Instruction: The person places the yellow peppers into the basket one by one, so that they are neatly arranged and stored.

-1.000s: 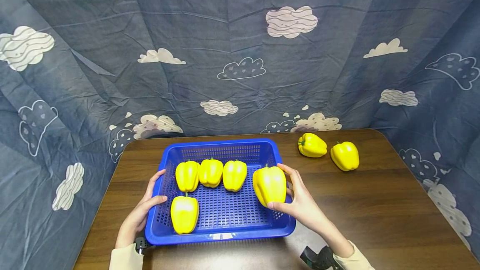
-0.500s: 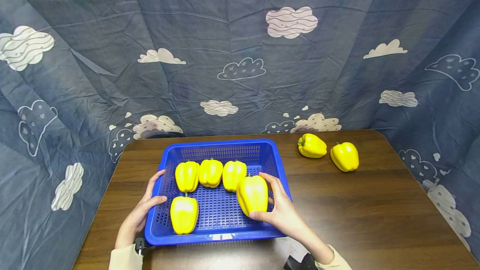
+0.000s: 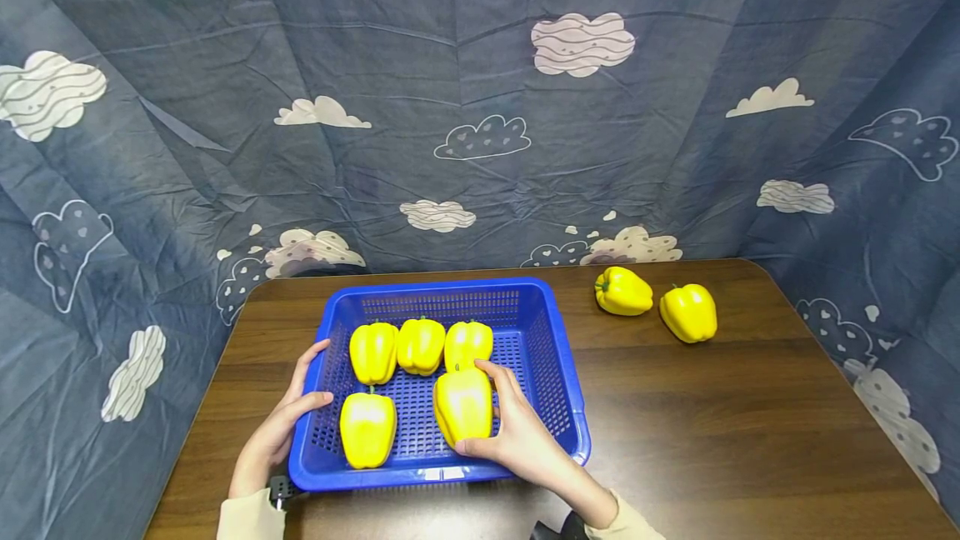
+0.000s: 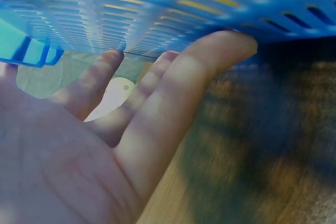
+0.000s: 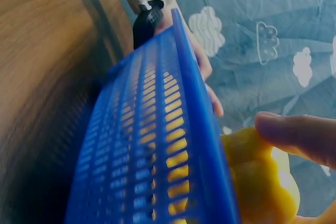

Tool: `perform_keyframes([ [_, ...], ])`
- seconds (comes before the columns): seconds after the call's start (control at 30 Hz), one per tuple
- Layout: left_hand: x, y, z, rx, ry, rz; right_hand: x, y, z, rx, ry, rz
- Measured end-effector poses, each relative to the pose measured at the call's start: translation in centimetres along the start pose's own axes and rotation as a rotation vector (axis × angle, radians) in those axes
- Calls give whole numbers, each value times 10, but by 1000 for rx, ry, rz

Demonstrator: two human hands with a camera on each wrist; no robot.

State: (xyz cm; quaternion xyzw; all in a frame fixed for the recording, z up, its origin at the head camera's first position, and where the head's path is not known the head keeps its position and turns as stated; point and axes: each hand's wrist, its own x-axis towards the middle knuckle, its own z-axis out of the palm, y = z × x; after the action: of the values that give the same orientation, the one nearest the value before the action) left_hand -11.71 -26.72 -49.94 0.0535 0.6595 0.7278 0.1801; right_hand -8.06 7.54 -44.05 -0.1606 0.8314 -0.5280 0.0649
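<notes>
My right hand (image 3: 525,440) pinches a yellow bell pepper (image 3: 462,407) between thumb and fingers, over the front middle of a blue perforated basket (image 3: 450,473). In the right wrist view the thumb (image 5: 299,135) presses this pepper (image 5: 257,177), seen past the basket wall (image 5: 142,129). Three yellow bell peppers stand in a row along the basket's back half, the right one (image 3: 468,344) partly covered by the held pepper. Another pepper (image 3: 367,430) sits at the front left inside. My left hand (image 3: 277,423) holds the basket's left rim, its thumb (image 4: 220,51) against the slotted plastic in the left wrist view.
Two more yellow bell peppers, one lying on its side (image 3: 624,291) and one (image 3: 689,312) beside it, are on the wooden table (image 3: 712,440) at the back right. A dark blue curtain (image 3: 480,173) with cloud prints hangs behind the table.
My right hand has carried the bell pepper left and toward the front, from the basket's right side to its front middle. The left hand has stayed on the rim.
</notes>
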Motion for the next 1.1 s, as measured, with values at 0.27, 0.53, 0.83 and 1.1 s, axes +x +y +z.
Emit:
perform_keyframes([
  [0.27,0,0,-1,-6,-13,11,10,-5,20,-70,-32,-68],
  [0.53,1,-1,-2,-9,-18,22,20,-8,37,-116,-42,-58],
  [0.83,0,-1,-2,0,-16,15,26,-10,49,-130,-53,-30],
  [1.1,1,-1,-2,2,-22,33,30,-10,55,-163,-60,-20],
])
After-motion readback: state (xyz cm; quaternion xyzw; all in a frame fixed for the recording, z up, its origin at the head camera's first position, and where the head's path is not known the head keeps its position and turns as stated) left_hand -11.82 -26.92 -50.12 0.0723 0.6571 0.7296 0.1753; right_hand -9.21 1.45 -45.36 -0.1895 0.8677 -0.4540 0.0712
